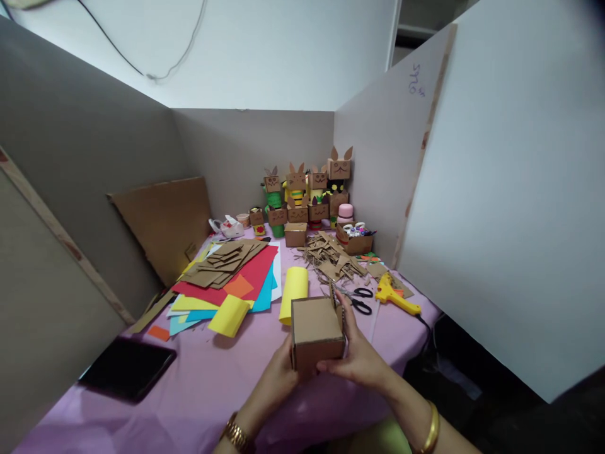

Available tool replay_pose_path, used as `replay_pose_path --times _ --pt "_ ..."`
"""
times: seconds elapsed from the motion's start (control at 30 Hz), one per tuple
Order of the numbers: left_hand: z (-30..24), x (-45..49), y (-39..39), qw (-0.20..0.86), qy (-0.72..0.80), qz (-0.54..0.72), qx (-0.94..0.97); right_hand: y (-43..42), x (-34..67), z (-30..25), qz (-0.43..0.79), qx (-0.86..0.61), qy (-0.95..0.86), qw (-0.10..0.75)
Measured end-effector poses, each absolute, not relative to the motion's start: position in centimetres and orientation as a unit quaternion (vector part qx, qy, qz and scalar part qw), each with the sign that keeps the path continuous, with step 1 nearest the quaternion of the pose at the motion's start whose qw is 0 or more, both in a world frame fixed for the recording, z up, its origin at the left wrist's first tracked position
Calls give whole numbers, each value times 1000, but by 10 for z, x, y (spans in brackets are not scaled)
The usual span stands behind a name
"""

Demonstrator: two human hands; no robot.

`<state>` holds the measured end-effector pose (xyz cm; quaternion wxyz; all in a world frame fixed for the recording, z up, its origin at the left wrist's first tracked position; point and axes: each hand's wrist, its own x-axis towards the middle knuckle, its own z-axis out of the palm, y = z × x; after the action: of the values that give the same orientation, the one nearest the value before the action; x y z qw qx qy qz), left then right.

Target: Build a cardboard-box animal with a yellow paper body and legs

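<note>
A small brown cardboard box (316,332) is held above the near edge of the purple-covered table (212,384). My left hand (278,375) grips its left and lower side, fingers curled under it. My right hand (355,353) wraps the right side, with fingers pressed on the right wall and front edge. Just beyond the box lie a rolled yellow paper (293,291) and a second folded yellow sheet (229,315).
Black-handled scissors (359,299) and a yellow glue gun (393,293) lie right of the box. Coloured sheets under cardboard pieces (227,265), cardboard scraps (331,255), finished box figures (307,189) and a black tablet (126,367) share the table. Partition boards wall in three sides.
</note>
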<state>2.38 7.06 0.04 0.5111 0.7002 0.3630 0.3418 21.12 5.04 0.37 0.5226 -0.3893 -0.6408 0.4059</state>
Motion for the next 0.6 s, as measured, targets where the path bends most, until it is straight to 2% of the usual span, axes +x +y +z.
replay_pose_path --times 0.47,0.6 --pt "25 20 88 506 312 271 757 47 207 7 410 -392 -631 529" --pt "27 22 89 507 307 281 755 42 207 14 384 -430 -641 506"
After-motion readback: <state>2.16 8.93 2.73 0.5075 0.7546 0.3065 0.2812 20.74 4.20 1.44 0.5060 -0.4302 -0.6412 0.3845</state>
